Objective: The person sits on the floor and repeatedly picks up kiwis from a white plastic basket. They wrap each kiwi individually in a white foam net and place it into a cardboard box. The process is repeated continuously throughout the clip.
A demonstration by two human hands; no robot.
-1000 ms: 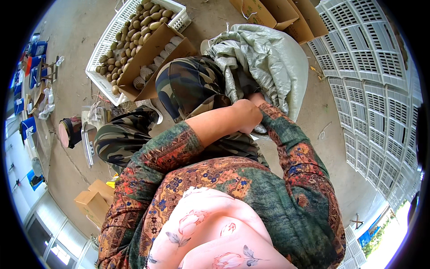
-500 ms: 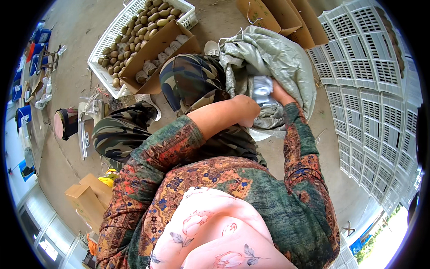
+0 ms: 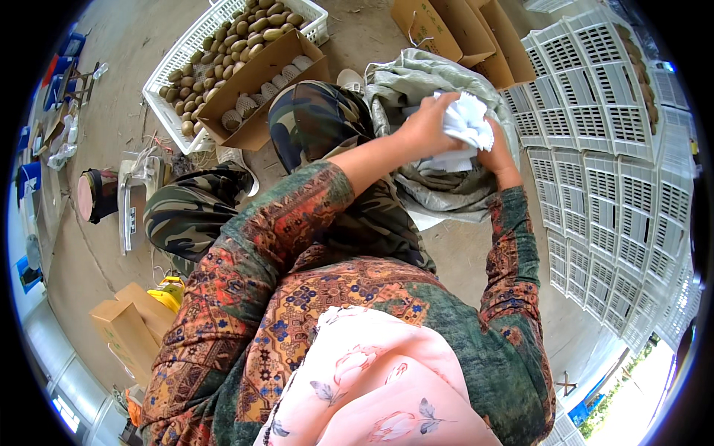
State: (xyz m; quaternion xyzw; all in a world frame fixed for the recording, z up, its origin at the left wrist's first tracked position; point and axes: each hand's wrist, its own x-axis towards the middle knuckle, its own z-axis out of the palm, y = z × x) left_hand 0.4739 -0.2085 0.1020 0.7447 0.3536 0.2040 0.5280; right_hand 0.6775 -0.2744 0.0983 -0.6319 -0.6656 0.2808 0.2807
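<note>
Both hands grip a bundle of white foam net sleeves (image 3: 467,123) with frilled edges, above the mouth of a grey-green woven sack (image 3: 454,195). My left hand (image 3: 430,132) reaches across from the left, its fingers closed on the bundle's near left side. On the other side my right hand (image 3: 500,154) wraps the bundle's right edge, partly hidden by it. More white material lies just beneath, at the sack's opening. To the left, a cardboard box (image 3: 256,123) holds fruit in white foam nets, set across a white plastic crate (image 3: 155,88) of brown kiwifruit (image 3: 236,46).
Empty-looking cardboard boxes (image 3: 431,33) stand beyond the sack. Stacked white plastic crates (image 3: 587,141) wall off the right side. A small stool (image 3: 97,197) stands left of my camouflage-clad legs; behind it are folded cartons (image 3: 126,334) and a yellow object (image 3: 169,292).
My right hand has come up out of the sack with the white bundle. My left hand has moved up and right, from a closed fist beside the sack onto the bundle.
</note>
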